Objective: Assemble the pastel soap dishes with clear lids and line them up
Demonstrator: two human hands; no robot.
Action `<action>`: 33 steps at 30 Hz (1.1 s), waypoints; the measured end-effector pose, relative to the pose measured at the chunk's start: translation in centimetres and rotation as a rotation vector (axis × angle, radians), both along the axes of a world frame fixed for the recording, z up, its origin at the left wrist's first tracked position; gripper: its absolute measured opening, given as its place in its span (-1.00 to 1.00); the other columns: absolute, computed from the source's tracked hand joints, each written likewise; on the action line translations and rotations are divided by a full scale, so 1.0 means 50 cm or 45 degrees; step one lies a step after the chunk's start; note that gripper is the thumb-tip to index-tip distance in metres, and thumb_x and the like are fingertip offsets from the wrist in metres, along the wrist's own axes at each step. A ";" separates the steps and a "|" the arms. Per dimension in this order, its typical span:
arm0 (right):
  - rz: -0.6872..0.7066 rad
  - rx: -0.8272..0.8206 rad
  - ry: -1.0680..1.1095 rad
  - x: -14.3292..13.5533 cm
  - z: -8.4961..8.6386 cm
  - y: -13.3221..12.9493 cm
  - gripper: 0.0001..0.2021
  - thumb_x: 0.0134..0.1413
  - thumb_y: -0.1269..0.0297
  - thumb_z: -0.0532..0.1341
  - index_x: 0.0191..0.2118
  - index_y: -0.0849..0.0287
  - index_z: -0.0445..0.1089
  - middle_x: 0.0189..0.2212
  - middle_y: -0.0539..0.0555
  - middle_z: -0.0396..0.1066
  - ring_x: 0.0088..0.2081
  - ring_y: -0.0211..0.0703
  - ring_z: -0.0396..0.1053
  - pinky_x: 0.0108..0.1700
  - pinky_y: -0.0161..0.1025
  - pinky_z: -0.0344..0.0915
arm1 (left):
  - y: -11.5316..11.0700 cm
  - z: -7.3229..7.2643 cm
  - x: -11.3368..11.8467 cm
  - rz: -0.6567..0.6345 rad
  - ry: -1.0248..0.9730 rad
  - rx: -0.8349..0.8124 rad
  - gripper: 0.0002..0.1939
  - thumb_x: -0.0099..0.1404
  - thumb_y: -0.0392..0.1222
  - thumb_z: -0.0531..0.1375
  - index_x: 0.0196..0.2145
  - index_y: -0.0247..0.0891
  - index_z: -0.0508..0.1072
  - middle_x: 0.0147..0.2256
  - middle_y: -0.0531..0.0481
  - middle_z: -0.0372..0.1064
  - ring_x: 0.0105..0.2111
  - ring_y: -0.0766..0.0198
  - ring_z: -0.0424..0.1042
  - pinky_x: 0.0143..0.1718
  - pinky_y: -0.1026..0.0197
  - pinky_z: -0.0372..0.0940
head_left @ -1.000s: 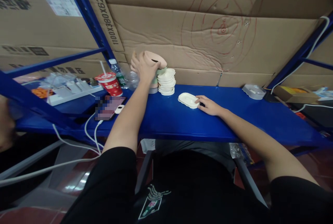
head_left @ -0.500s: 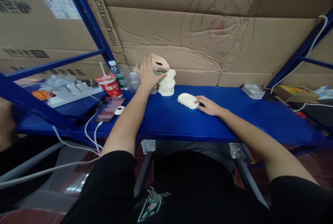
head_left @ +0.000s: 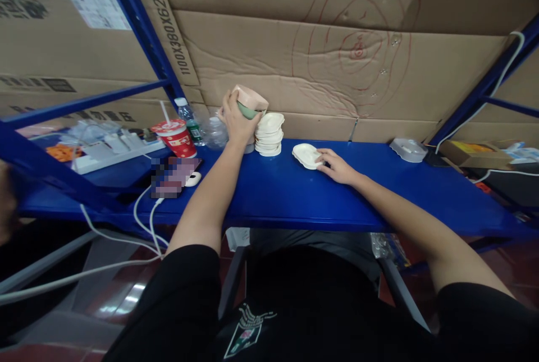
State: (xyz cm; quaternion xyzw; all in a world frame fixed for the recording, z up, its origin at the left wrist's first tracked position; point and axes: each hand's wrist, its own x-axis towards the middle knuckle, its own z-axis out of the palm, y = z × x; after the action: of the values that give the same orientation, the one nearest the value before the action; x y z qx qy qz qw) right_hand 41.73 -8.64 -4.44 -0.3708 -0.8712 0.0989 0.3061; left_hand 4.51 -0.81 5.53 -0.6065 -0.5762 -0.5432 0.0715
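Observation:
My left hand (head_left: pixel 239 120) is wrapped round a pink container (head_left: pixel 251 98) with a green one (head_left: pixel 248 111) beneath it, tilted, at the top of a stack by the cardboard wall. Grey pieces (head_left: pixel 250 146) show under that hand. Right beside them stands a stack of several cream trays (head_left: pixel 269 136). My right hand (head_left: pixel 337 166) pinches the right edge of a single cream tray (head_left: pixel 305 155) low over the blue table (head_left: pixel 269 193); whether the tray touches the table cannot be told.
Left on the table are a red cup with a straw (head_left: pixel 179 140), a bottle (head_left: pixel 189 120), a phone (head_left: pixel 172 177), a white oval item (head_left: pixel 193 179) and a power strip (head_left: pixel 113 151). A clear container (head_left: pixel 408 150) and an open box (head_left: pixel 471 154) are at right.
The pink container has tipped and shifted left with my left hand, showing more of the green one. The cream tray in my right hand has turned and moved slightly away from me.

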 end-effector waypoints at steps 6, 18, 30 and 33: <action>-0.238 0.204 0.243 -0.073 0.070 0.047 -0.75 0.38 0.01 0.27 -0.01 0.04 0.47 0.34 0.31 0.29 0.48 0.29 0.18 0.48 0.33 0.17 | -0.013 0.002 -0.020 0.110 -0.143 0.024 0.00 0.25 0.05 0.41 0.52 -0.16 0.12 0.58 -0.27 -0.06 0.62 -0.22 -0.30 0.53 -0.41 -0.12; -0.418 0.125 0.302 -0.365 0.166 0.183 -0.86 0.30 0.27 0.32 -0.07 0.11 0.45 0.48 0.29 0.09 0.44 0.45 0.25 0.45 0.49 0.20 | -0.003 -0.009 -0.013 -0.009 -0.282 -0.038 0.22 0.15 -0.10 0.48 0.59 -0.10 -0.08 0.61 -0.33 -0.25 0.62 -0.28 -0.33 0.57 -0.44 -0.20; -0.438 -0.002 0.184 -0.417 0.162 0.190 -0.29 0.30 0.11 0.35 0.45 0.20 0.19 0.62 0.37 -0.23 0.61 0.36 -0.08 0.58 0.32 0.02 | 0.009 -0.022 -0.019 0.035 -0.129 -0.014 0.28 0.11 0.01 0.55 0.59 -0.19 -0.03 0.58 -0.39 -0.12 0.58 -0.25 -0.09 0.56 -0.33 -0.11; -0.407 0.008 0.167 -0.407 0.156 0.194 -0.23 0.30 0.13 0.34 0.50 0.23 0.12 0.63 0.37 -0.25 0.63 0.31 -0.13 0.60 0.28 0.00 | 0.012 -0.030 -0.019 0.015 -0.102 -0.015 0.29 0.10 0.04 0.55 0.59 -0.18 -0.03 0.58 -0.39 -0.09 0.57 -0.26 -0.06 0.56 -0.32 -0.11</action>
State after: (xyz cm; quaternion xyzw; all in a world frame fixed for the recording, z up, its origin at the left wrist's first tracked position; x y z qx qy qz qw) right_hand 21.39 1.06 3.36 -0.4963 -0.7796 0.0702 0.3754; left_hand 3.58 -0.19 4.01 -0.5812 -0.5854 -0.5632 0.0478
